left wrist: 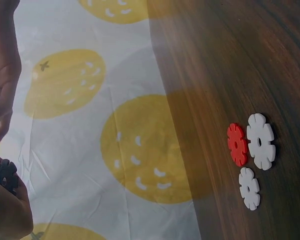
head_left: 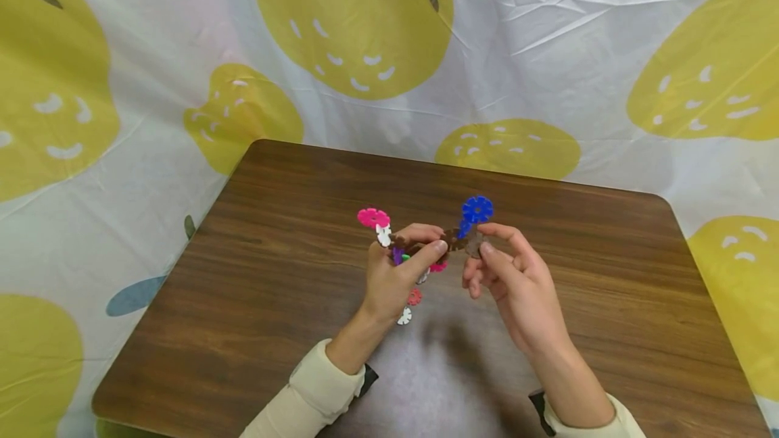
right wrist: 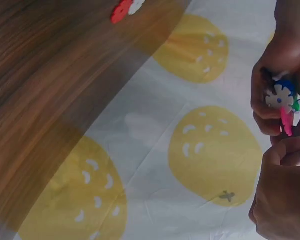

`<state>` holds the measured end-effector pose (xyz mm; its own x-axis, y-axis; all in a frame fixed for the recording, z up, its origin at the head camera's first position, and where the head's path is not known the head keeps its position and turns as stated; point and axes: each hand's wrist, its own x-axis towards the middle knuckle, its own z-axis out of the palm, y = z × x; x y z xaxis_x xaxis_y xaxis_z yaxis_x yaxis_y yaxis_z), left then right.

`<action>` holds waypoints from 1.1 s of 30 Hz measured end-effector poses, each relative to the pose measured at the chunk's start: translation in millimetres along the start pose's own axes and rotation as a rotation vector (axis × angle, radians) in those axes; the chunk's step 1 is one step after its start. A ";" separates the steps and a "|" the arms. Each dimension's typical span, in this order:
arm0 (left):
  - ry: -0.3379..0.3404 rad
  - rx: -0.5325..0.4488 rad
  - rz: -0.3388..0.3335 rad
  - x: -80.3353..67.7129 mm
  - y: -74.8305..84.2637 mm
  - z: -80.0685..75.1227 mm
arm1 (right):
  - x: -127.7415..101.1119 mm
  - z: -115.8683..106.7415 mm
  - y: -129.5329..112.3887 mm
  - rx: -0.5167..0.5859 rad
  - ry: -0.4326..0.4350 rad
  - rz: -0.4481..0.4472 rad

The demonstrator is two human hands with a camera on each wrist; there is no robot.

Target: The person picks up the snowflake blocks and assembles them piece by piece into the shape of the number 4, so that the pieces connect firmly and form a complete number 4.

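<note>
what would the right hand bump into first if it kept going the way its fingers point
Probably the left hand. The right hand pinches a grey disc at the end of the toy chain, fingers pointing left toward it. Depth is hard to judge, though.
</note>
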<state>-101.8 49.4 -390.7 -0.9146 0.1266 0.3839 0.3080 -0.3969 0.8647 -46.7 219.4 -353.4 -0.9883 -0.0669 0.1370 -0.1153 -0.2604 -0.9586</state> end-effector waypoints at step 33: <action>-0.029 0.030 0.145 -0.1 -3.1 -1.4 | 8.0 1.9 -11.9 0.028 -0.070 0.236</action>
<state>-103.0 49.4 -393.8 -0.8522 0.0960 0.5144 0.4445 -0.3859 0.8084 -53.0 220.2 -340.4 -0.9781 -0.1950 -0.0722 0.1218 -0.2558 -0.9590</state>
